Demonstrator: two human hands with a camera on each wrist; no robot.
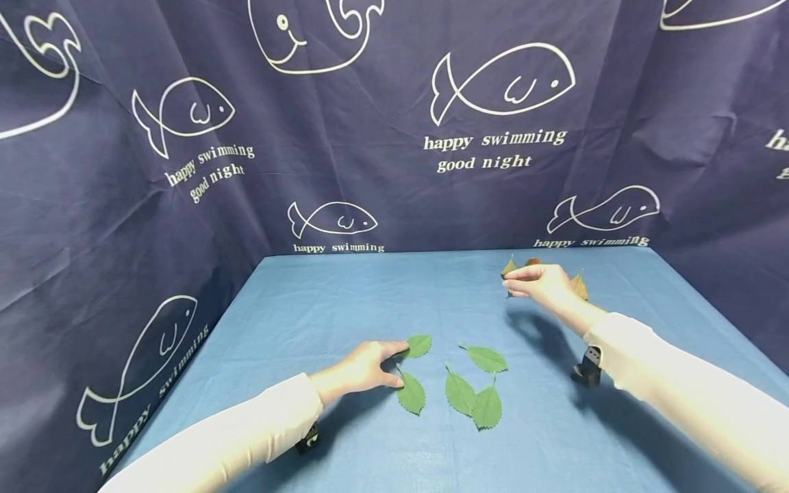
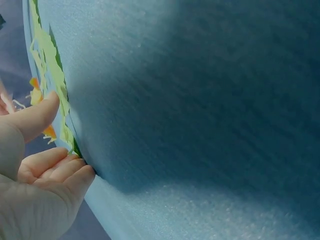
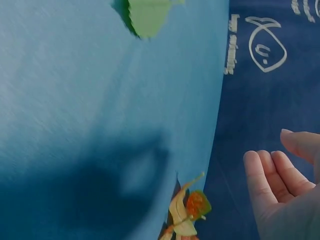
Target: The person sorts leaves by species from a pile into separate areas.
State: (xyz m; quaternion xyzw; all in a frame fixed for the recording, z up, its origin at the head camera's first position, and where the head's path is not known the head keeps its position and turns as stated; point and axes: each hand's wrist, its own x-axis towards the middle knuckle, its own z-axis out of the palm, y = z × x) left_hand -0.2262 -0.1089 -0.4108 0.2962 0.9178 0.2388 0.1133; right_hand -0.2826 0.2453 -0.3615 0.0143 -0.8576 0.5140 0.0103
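Note:
On the blue cloth, my left hand (image 1: 364, 368) touches two green leaves, its fingertips at the upper leaf (image 1: 420, 346) and its thumb on the lower leaf (image 1: 411, 393). Its fingers are extended, with thumb and fingers apart. My right hand (image 1: 545, 284) is raised above the cloth beside the yellow-brown leaves. In the right wrist view, a gap shows between the thumb and fingers of the right hand (image 3: 285, 185), and nothing is between them. A yellow leaf (image 1: 509, 266) and a brown leaf (image 1: 533, 261) lie just behind that hand; another yellowish leaf (image 1: 579, 287) is partly hidden by it.
Between the hands lie more green leaves: one (image 1: 486, 358) alone, and two others (image 1: 459, 392) (image 1: 487, 408) that overlap. A dark blue curtain (image 1: 394, 123) with white fish drawings stands behind and to the left of the blue table (image 1: 345, 294).

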